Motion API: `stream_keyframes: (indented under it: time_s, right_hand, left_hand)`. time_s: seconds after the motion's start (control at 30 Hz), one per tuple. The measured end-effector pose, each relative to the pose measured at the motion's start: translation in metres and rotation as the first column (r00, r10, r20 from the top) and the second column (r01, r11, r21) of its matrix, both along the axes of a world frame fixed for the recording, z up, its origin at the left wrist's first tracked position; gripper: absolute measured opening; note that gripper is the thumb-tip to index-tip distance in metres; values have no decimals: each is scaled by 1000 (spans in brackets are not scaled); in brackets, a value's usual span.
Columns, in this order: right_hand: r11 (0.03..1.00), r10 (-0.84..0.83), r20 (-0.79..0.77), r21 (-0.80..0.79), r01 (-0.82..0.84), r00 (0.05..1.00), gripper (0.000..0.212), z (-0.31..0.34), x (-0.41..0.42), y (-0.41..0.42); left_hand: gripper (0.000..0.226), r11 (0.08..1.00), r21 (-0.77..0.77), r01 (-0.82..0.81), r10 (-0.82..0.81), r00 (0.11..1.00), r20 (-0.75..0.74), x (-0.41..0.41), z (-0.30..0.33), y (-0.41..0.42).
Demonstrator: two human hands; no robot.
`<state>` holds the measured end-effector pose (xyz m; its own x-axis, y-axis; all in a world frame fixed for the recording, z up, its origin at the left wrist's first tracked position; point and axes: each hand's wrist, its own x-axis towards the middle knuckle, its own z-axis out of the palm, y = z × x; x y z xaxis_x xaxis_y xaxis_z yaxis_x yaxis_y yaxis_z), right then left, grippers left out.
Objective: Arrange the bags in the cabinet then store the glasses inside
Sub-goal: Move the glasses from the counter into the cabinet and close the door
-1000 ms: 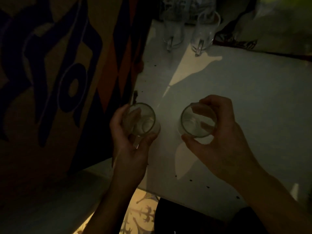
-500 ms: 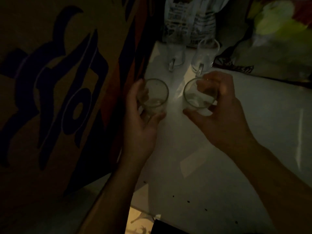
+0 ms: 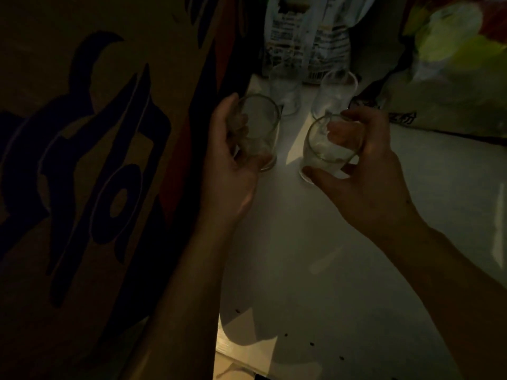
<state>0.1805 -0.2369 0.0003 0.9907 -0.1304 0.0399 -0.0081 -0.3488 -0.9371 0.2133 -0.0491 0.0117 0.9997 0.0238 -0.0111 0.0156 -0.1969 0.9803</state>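
Note:
The scene is dim. My left hand (image 3: 230, 163) grips a clear glass mug (image 3: 259, 127) near the cabinet's left side. A second clear glass mug (image 3: 326, 146) is held by my right hand (image 3: 365, 171), fingers around its rim. Both mugs sit low on the white shelf (image 3: 329, 270); whether they touch it I cannot tell. Just behind them stand two more glass mugs, one (image 3: 284, 91) at the left and another (image 3: 338, 91) at the right.
A large bag with dark blue shapes (image 3: 96, 174) leans along the left side. A printed white bag (image 3: 307, 37) stands at the back. A plastic bag with green contents (image 3: 452, 64) lies at the back right.
Both hands have carried their mugs forward, deeper onto the shelf, from its front part to just in front of the two standing mugs. My view has moved closer too.

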Motion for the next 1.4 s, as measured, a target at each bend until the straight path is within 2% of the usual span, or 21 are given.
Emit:
stream_keyframes:
  time_s: [0.3, 0.73, 1.17, 1.4]
  right_hand:
    - [998, 22, 11, -61, -22, 1000, 81, -7, 0, 3]
    - [999, 35, 65, -14, -34, 997, 81, -24, -2, 3]
    - [999, -4, 67, 50, 1, 998, 83, -30, -4, 8]
    - [1000, -5, 37, 18, 4, 999, 83, -26, -6, 8]
  left_hand:
    - [78, 999, 13, 47, -46, 998, -42, -6, -5, 2]
    - [76, 988, 37, 150, -148, 988, -45, -9, -11, 9]
    - [80, 984, 103, 147, -145, 989, -27, -11, -11, 10]
    - [79, 985, 92, 143, -140, 990, -36, -9, -10, 9]
